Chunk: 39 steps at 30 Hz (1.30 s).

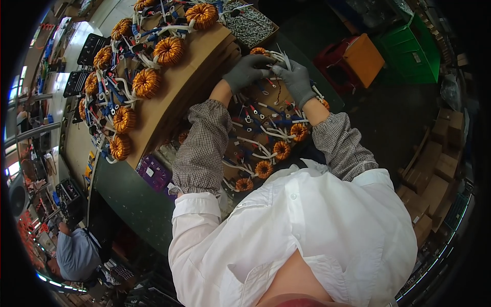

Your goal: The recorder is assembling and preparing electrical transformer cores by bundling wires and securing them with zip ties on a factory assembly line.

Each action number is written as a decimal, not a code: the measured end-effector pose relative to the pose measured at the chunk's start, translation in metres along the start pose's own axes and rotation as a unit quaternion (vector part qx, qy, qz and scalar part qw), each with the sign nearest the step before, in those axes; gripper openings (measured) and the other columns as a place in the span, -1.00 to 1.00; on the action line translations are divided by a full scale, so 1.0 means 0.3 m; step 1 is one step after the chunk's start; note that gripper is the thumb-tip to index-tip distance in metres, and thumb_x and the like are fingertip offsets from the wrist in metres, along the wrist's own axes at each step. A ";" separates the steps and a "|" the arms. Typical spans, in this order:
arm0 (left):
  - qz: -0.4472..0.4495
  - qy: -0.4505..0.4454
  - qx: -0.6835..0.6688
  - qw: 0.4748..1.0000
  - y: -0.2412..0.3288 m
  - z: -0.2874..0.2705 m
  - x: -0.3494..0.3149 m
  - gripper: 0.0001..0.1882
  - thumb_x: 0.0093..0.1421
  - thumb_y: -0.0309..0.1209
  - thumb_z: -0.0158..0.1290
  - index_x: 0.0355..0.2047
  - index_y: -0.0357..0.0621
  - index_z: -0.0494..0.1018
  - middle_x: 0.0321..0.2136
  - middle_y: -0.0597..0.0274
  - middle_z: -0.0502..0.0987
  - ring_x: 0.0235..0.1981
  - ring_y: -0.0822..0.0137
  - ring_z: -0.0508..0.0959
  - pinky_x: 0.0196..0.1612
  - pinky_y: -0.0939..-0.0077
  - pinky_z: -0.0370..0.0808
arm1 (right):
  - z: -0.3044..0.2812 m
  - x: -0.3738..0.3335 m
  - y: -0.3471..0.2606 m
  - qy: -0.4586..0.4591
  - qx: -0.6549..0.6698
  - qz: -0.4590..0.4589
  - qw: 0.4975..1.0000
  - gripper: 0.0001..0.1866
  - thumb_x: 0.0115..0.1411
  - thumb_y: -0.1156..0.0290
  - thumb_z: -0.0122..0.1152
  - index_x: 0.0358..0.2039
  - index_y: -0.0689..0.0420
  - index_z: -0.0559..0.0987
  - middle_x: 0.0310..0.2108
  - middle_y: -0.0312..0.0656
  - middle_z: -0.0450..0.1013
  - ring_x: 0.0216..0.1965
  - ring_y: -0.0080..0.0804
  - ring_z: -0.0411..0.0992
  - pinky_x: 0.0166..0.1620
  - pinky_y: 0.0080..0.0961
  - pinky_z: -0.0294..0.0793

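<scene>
My left hand (247, 70) and my right hand (296, 81), both in grey gloves, meet over a copper-wound ring coil (260, 51) with white leads at the far end of a cardboard sheet (255, 97). Both hands pinch the coil's white wires between the fingertips. Several more copper ring coils (281, 149) with blue and white leads lie on that sheet, closer to my body. Checked sleeve covers wrap both forearms.
A stack of cardboard (169, 97) to the left carries several more coils (146, 83). A box of small white parts (249, 24) stands behind it. An orange box (363, 58), a green crate (414, 51) and cartons (434, 179) sit on the right. Another person (76, 253) is lower left.
</scene>
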<state>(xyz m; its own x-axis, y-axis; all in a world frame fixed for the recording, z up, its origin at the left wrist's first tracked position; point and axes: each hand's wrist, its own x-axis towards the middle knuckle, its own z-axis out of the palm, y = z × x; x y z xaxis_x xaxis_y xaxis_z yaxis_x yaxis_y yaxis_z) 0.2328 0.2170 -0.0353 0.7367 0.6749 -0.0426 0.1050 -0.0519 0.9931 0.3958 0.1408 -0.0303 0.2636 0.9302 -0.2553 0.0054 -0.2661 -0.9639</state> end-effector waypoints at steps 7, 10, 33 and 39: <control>-0.124 0.087 0.007 0.988 -0.028 -0.027 0.016 -0.50 0.02 -0.36 0.15 -0.02 -0.27 0.38 -0.20 0.10 0.48 -0.21 0.31 0.49 -0.16 0.43 0.44 | 0.000 -0.022 -0.038 0.037 0.003 -0.006 0.999 -0.79 0.06 0.38 0.26 -0.36 0.27 0.56 -0.47 -0.27 0.50 -0.46 -0.62 0.40 -0.35 -0.61 0.42; -0.104 0.087 0.021 0.991 -0.044 -0.019 0.008 -0.55 0.01 -0.37 0.15 -0.07 -0.28 0.41 -0.22 0.12 0.49 -0.23 0.31 0.49 -0.17 0.45 0.44 | 0.024 -0.006 -0.042 0.038 0.033 -0.042 0.998 -0.72 0.06 0.32 0.27 -0.33 0.28 0.56 -0.46 -0.23 0.52 -0.45 -0.57 0.45 -0.36 -0.58 0.44; -0.110 0.134 0.130 0.976 -0.085 0.014 0.032 -0.50 0.00 -0.41 0.16 -0.04 -0.37 0.39 -0.24 0.03 0.52 -0.22 0.31 0.53 -0.15 0.45 0.46 | -0.037 0.077 -0.103 -0.034 -0.327 -0.034 0.944 -0.50 0.16 -0.05 0.03 -0.21 0.19 0.48 -0.35 0.03 0.48 -0.28 -0.09 0.47 -0.22 -0.28 0.40; -0.102 0.166 0.000 0.981 -0.074 0.012 0.029 -0.50 0.02 -0.42 0.15 -0.01 -0.32 0.39 -0.14 0.02 0.50 -0.16 0.26 0.52 -0.11 0.47 0.46 | -0.052 0.035 -0.056 -0.082 -0.262 0.010 0.962 -0.55 0.14 0.09 0.09 -0.18 0.26 0.47 -0.29 0.07 0.47 -0.26 -0.13 0.46 -0.20 -0.34 0.40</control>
<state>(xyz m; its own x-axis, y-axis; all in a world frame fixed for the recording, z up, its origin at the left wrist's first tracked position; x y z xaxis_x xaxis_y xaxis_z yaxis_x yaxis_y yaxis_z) 0.2392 0.2215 -0.0582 0.4421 0.8736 -0.2034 0.2281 0.1098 0.9674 0.4136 0.1511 -0.0156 0.1123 0.9398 -0.3227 0.4985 -0.3343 -0.7999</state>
